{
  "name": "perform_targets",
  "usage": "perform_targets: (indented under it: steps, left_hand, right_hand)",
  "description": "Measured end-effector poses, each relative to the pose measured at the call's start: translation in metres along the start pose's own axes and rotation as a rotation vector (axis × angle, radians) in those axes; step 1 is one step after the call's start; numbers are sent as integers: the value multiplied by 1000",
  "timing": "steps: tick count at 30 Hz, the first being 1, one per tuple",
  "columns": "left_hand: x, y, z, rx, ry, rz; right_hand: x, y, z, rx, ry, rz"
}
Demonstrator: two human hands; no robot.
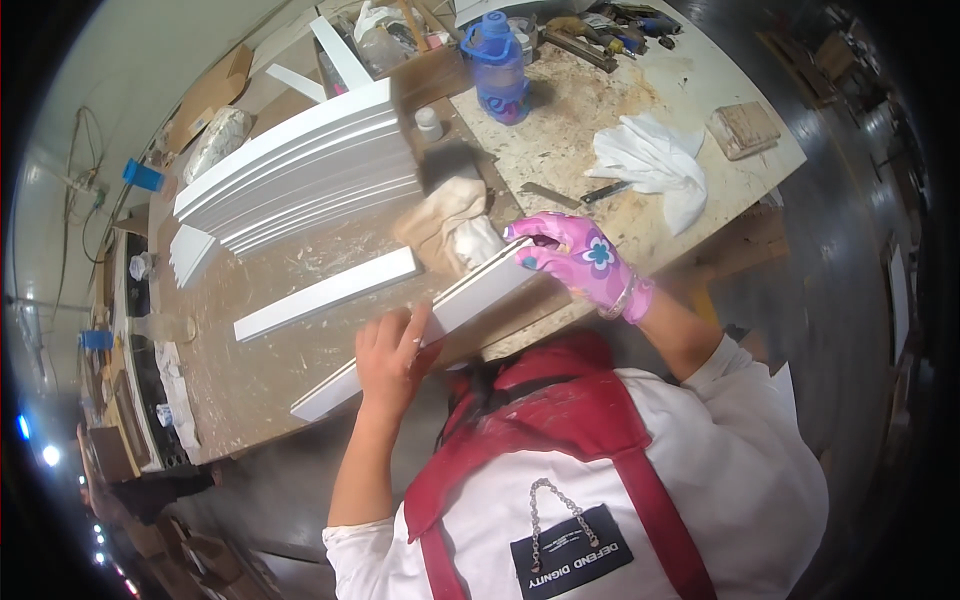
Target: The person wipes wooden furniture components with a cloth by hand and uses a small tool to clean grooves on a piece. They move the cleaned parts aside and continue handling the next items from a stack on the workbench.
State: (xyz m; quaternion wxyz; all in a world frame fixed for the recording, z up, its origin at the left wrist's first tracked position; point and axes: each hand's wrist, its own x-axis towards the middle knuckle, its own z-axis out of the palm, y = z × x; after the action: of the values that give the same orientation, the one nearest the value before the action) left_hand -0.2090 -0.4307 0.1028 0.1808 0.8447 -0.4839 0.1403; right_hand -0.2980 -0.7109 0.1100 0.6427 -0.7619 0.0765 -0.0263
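Observation:
A long white board with a grooved edge lies slantwise along the near side of the workbench. My bare left hand grips it near the middle, fingers curled over the upper edge. At its far right end my right hand, in a pink flowered glove, pinches the board between thumb and fingers. Just beyond, a second white board rests flat on the bench. A crumpled tan and white cloth lies close to the right end of the held board.
White boards are stacked at the back of the brown bench. On the right stand a blue water bottle, a white rag, a dark-handled knife and a brown block. Hand tools lie farther back.

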Motion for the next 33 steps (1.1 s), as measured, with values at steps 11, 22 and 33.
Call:
perform_targets:
  steps: [11, 22, 33]
  left_hand:
    - [-53, -85, -34, -388, -348, -162]
    - [-73, -106, -24, -266, -342, -215]
    - [-49, -108, -21, -119, -449, 49]
  right_hand:
    - [23, 49, 40, -726, 300, -67]
    - [83, 63, 66, -973, 55, 91]
    - [3, 29, 113, -489, -52, -131]
